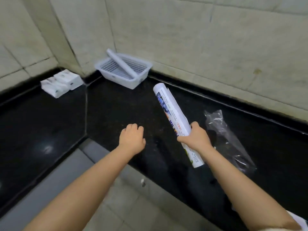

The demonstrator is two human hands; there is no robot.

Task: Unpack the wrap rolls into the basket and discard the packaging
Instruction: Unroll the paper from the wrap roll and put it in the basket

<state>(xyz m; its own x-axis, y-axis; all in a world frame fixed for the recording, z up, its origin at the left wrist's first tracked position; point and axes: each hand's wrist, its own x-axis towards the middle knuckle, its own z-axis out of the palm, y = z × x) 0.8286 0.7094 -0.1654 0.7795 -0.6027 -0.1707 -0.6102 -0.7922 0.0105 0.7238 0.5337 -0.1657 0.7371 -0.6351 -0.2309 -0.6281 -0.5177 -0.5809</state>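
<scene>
Both forearms are bare from wrist to elbow, with no watch, ring or band on either. The left hand [132,139] and right hand [196,139] wear no gloves. Beneath the right elbow shows a pale, cream-coloured edge of cloth [283,229], perhaps a garment.

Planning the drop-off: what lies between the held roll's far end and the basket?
Only bare black countertop separates the wrap roll from the basket, per the head view.
</scene>
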